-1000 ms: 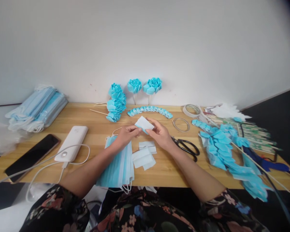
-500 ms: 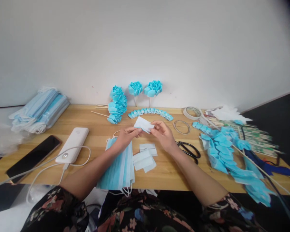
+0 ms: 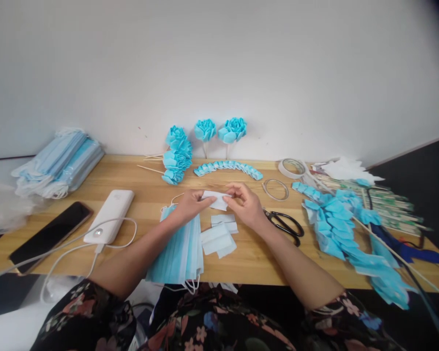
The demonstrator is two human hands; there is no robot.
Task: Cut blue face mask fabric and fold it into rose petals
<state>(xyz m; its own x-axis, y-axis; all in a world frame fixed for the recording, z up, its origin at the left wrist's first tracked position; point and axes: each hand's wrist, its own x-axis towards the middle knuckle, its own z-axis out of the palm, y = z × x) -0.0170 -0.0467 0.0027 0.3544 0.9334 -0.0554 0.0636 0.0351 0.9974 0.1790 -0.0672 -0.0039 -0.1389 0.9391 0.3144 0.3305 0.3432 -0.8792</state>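
Note:
Between my two hands a small white fabric piece (image 3: 217, 201) is held up, its upper edge bent over. My left hand (image 3: 193, 204) pinches its left end with thumb and fingers. At the right end, my right hand (image 3: 244, 202) grips it the same way, fingers curled. Several cut white pieces (image 3: 219, 239) lie overlapping on the table just below. Left of them, under my left forearm, is a fanned stack of blue face masks (image 3: 179, 248). Black-handled scissors (image 3: 286, 228) rest beside my right forearm.
Blue fabric flowers (image 3: 177, 156) on sticks lie at the back, two more upright against the wall. An arc of folded petals (image 3: 229, 168) sits before them. Tape (image 3: 291, 168), a wire coil (image 3: 275, 190) and blue petal strips (image 3: 336, 224) are right; a power bank (image 3: 109, 217) and phone (image 3: 51, 236) left.
The white piece has gone from tilted and fairly flat to level, with its top edge folded over. Both hands have turned slightly, thumbs now near each other on its front.

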